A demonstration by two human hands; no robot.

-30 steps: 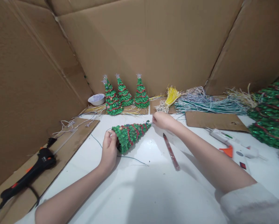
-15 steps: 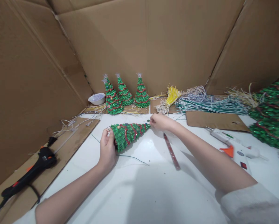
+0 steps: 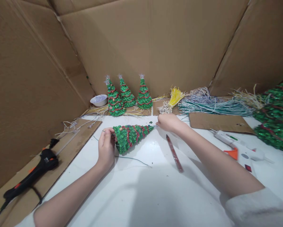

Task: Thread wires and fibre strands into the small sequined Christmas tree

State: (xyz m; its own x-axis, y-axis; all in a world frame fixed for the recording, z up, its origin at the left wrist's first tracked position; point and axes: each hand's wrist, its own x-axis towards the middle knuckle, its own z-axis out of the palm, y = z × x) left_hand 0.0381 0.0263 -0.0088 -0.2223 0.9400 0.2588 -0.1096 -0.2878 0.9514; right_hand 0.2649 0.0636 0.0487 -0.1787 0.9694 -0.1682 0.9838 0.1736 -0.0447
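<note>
A small green Christmas tree (image 3: 132, 137) with red garland lies on its side, tip pointing right. My left hand (image 3: 106, 148) is closed at its base, thumb and fingers at the rim; the inside of the base is hidden from view. Beyond the tip, my right hand (image 3: 168, 122) pinches thin wires (image 3: 153, 126) that run out of the tree's point. In front of the tree a loose green wire (image 3: 133, 158) trails over the white table. Close below my right hand lies a reddish-brown pen-like stick (image 3: 174, 154).
Several small trees (image 3: 144, 94) with star tops stand at the back beside a white bowl (image 3: 99, 101). A black glue gun (image 3: 32, 173) rests on cardboard at left. Yellow wires (image 3: 175, 97), green wires (image 3: 217, 106), a white glue gun (image 3: 226, 138) and a large tree (image 3: 276, 126) are at right.
My right hand has moved slightly right, away from the tree's tip, and a length of wire now shows between them. My left hand has shifted a little left at the base.
</note>
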